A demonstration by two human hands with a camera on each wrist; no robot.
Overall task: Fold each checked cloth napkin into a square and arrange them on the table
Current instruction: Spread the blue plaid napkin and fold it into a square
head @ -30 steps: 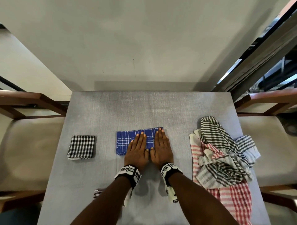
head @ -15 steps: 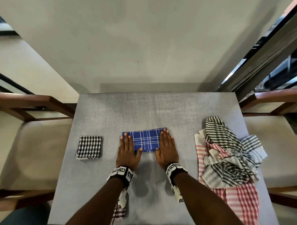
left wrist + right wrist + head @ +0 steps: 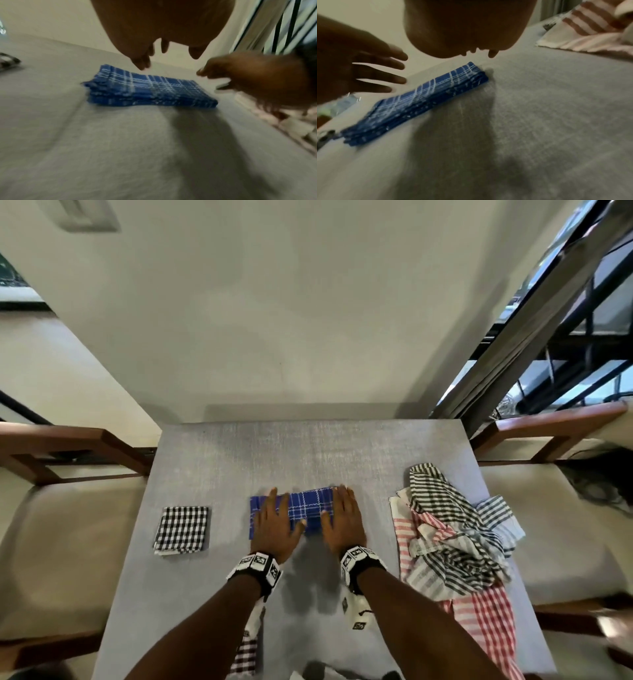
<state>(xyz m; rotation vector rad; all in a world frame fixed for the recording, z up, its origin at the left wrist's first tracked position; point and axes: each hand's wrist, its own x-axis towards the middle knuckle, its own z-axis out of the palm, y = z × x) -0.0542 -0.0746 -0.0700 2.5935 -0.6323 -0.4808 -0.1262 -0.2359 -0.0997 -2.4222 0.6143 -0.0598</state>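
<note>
A blue checked napkin (image 3: 310, 506), folded into a thick oblong, lies at the middle of the grey table (image 3: 308, 453). My left hand (image 3: 274, 525) is over its left end and my right hand (image 3: 344, 518) over its right end, both flat with straight fingers. In the wrist views both hands hover a little above the blue napkin (image 3: 150, 92) (image 3: 419, 102), and neither grips it. A black-and-white checked napkin (image 3: 181, 529), folded into a square, lies to the left.
A loose pile of striped and red-checked cloths (image 3: 455, 535) covers the table's right side and reaches its near edge. Another checked cloth (image 3: 245, 655) hangs at the near edge under my left forearm. Cushioned chairs stand at the left (image 3: 51, 535) and right (image 3: 555, 525).
My hands slid apart from the middle of the blue napkin to its two ends, then moved forward over it. The napkin stays in place.
</note>
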